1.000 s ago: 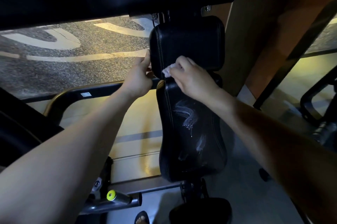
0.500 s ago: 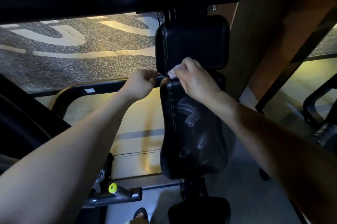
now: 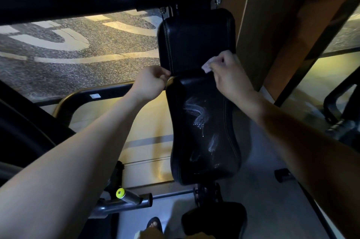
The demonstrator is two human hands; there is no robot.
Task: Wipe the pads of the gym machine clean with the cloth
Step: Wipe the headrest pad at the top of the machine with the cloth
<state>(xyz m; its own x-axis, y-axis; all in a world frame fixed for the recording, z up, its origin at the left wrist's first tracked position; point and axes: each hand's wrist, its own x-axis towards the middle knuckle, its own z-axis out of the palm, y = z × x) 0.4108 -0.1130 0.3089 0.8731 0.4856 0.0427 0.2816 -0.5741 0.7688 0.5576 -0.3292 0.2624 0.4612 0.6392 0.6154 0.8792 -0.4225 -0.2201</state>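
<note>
Two black pads of the gym machine stand ahead of me: a square upper pad [image 3: 196, 42] and a long lower back pad [image 3: 204, 131] marked with wet white streaks. My right hand [image 3: 229, 77] pinches a small white cloth [image 3: 206, 67] against the lower right edge of the upper pad, at the gap between the pads. My left hand [image 3: 150, 83] is curled at the left end of that gap, touching the pad edge; whether it grips anything there is unclear.
A black curved frame bar [image 3: 97, 95] runs left of the pads. A lever with a yellow-green tip [image 3: 120, 193] sticks out at lower left. A black seat pad [image 3: 214, 219] lies below. Dark machine parts [image 3: 339, 106] stand at right, and a dark beam spans the top.
My right hand has slid the cloth from the left end of the gap between the pads to its right end. My left hand has curled up and stayed at the left end.
</note>
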